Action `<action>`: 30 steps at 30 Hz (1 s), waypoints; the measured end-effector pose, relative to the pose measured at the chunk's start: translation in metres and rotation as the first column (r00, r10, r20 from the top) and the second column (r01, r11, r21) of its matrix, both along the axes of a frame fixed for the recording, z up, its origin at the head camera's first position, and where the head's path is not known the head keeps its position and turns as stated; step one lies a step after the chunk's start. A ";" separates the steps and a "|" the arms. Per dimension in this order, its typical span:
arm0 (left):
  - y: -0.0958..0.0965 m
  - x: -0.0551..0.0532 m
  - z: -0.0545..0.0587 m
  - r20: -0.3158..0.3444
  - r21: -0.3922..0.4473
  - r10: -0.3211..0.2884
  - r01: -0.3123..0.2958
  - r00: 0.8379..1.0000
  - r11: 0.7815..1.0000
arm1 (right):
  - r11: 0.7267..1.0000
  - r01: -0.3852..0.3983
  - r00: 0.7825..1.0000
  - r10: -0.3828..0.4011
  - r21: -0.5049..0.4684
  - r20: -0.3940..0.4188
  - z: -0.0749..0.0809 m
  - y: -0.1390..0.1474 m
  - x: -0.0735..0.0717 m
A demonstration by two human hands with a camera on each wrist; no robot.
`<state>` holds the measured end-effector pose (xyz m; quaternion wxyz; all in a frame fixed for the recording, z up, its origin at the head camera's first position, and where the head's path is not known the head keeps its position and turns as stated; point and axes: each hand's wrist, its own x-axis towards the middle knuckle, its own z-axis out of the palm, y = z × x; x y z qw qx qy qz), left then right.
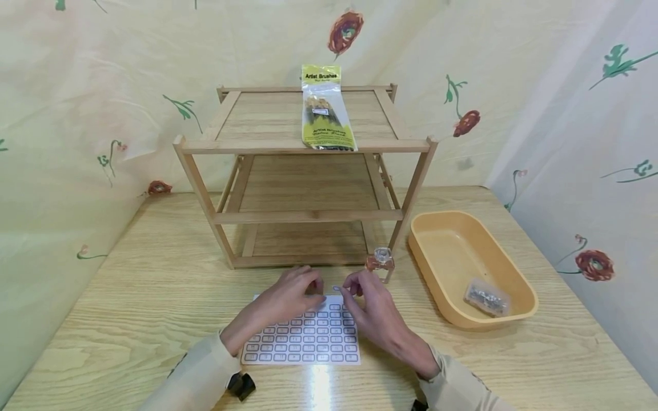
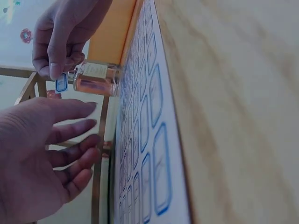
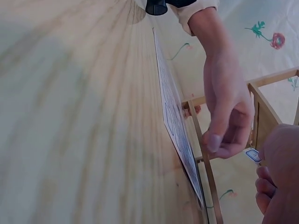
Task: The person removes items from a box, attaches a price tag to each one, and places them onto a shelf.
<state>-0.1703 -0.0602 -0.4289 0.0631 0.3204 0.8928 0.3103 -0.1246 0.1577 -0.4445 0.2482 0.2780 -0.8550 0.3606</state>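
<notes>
Between thumb and index finger my right hand [image 1: 377, 311] pinches a small blue-framed label sticker [image 2: 61, 83], held over the far edge of the sticker sheet [image 1: 300, 346]. The white sheet lies on the table with rows of the same numbered-looking labels. Just left of the sticker, my left hand [image 1: 293, 295] hovers over the sheet's upper part, fingers loosely bent and nothing in them. Beyond my right hand stands a small glass perfume bottle [image 1: 380, 264] of pinkish liquid with a clear stopper; the left wrist view shows a pale label on it.
A three-tier wooden rack [image 1: 308, 216] stands behind the sheet, a packet of artist brushes [image 1: 324, 123] on its top shelf. To the right sits a yellow-orange tray [image 1: 432, 251] with a small clear box [image 1: 487, 298] of metal bits. Flower-printed cloth [image 1: 128, 68] hangs around the table.
</notes>
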 end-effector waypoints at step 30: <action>0.014 0.003 0.010 0.026 0.323 -0.089 0.076 0.996 0.943 | 0.998 0.002 0.998 0.002 -0.059 0.059 0.001 0.010 -0.005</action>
